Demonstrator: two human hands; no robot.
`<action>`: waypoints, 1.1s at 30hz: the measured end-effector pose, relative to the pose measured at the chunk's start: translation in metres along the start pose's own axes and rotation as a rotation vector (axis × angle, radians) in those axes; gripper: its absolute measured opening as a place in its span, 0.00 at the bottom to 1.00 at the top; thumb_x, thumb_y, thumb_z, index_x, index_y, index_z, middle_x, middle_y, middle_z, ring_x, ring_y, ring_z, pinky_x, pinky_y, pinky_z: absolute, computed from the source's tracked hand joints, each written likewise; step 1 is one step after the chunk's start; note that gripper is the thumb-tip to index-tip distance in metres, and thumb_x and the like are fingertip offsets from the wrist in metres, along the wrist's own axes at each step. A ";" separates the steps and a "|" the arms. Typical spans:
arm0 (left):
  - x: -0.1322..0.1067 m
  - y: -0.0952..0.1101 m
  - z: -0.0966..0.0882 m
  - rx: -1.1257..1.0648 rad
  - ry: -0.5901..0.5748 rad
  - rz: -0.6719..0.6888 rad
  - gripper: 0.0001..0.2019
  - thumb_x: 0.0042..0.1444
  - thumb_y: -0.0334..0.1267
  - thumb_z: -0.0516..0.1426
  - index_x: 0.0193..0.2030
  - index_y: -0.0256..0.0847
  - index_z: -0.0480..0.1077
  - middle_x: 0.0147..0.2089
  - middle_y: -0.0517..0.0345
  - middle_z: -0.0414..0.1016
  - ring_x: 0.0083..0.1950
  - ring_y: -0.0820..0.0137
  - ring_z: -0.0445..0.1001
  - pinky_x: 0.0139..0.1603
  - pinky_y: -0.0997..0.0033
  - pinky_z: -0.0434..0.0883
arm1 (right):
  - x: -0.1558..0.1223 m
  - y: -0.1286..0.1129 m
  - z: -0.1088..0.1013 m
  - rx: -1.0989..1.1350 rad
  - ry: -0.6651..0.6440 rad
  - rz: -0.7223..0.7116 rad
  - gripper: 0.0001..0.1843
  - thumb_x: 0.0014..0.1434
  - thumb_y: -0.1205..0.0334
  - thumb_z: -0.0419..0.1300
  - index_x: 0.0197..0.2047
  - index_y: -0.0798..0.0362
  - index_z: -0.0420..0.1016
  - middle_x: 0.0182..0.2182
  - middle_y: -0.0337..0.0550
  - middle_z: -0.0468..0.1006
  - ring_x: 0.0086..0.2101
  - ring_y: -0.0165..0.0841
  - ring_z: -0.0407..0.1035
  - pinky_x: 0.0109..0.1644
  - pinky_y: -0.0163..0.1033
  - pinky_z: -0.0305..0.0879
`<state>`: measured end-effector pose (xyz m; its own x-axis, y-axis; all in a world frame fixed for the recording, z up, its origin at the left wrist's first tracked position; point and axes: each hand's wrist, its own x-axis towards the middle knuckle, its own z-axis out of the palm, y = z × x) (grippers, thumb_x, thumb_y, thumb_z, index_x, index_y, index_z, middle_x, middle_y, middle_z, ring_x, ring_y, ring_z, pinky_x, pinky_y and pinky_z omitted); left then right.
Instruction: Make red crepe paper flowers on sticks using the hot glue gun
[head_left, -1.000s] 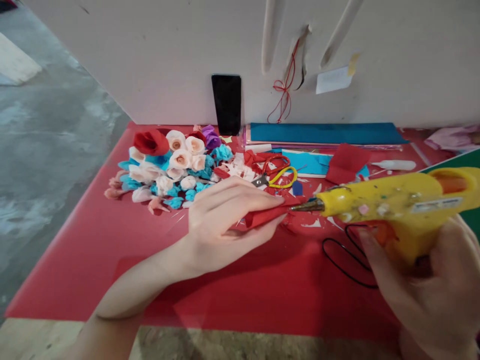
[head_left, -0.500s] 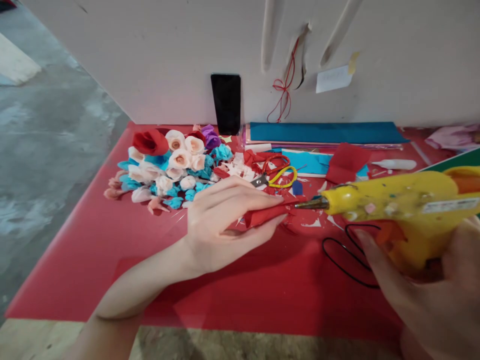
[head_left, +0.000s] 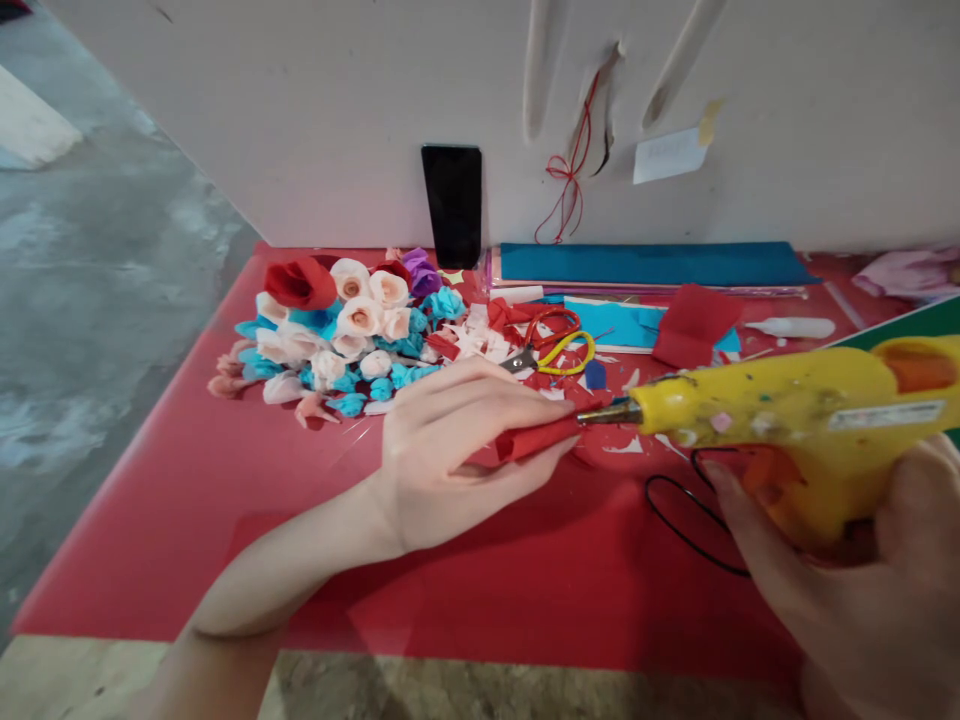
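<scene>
At mid-frame, the left hand pinches red crepe paper; lower right, the right hand grasps a yellow hot-glue gun, nozzle at the paper's end. Gluing appears in hand, next needing firm pressing.

The bare left forearm lies to the left of the yellow plastic glue gun and rises slantwise toward it. The left wrist is almost straight. The left hand shows its back; its fingers are lying close together, and with the thumb under them they make a pinch just left of the gun. The right hand is wrapped around the gun's handle, and one of its digits stretches forward below the gun's body.
</scene>
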<state>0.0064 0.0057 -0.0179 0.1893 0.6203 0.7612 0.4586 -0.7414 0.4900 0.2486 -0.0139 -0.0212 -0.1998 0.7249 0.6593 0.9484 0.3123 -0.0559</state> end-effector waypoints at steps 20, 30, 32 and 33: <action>0.001 0.000 -0.001 0.004 0.038 -0.009 0.10 0.46 0.27 0.64 0.37 0.39 0.74 0.29 0.56 0.79 0.30 0.70 0.74 0.30 0.66 0.76 | 0.002 0.001 -0.002 -0.008 -0.003 0.007 0.27 0.50 0.48 0.64 0.24 0.49 0.46 0.21 0.33 0.52 0.18 0.27 0.47 0.17 0.34 0.45; -0.001 0.000 0.000 -0.041 0.045 -0.047 0.10 0.46 0.27 0.65 0.37 0.38 0.74 0.30 0.55 0.79 0.31 0.70 0.74 0.30 0.66 0.75 | 0.002 0.003 -0.002 0.010 -0.002 0.017 0.26 0.50 0.48 0.64 0.25 0.49 0.48 0.21 0.33 0.53 0.20 0.28 0.52 0.20 0.34 0.50; -0.002 -0.001 0.000 -0.054 0.056 -0.044 0.10 0.46 0.26 0.65 0.37 0.38 0.74 0.30 0.56 0.79 0.31 0.70 0.74 0.30 0.67 0.75 | 0.002 0.003 -0.001 0.008 0.000 0.031 0.27 0.49 0.48 0.65 0.24 0.49 0.48 0.21 0.33 0.53 0.20 0.27 0.50 0.21 0.35 0.51; -0.002 -0.001 0.000 -0.063 0.061 -0.047 0.10 0.46 0.26 0.65 0.37 0.38 0.75 0.30 0.56 0.79 0.31 0.70 0.73 0.30 0.67 0.75 | 0.002 0.003 -0.001 0.009 0.001 0.042 0.28 0.49 0.47 0.65 0.24 0.49 0.48 0.21 0.33 0.53 0.19 0.27 0.50 0.21 0.35 0.52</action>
<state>0.0061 0.0050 -0.0200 0.1145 0.6396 0.7601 0.4100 -0.7274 0.5503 0.2513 -0.0124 -0.0193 -0.1599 0.7369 0.6568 0.9536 0.2874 -0.0903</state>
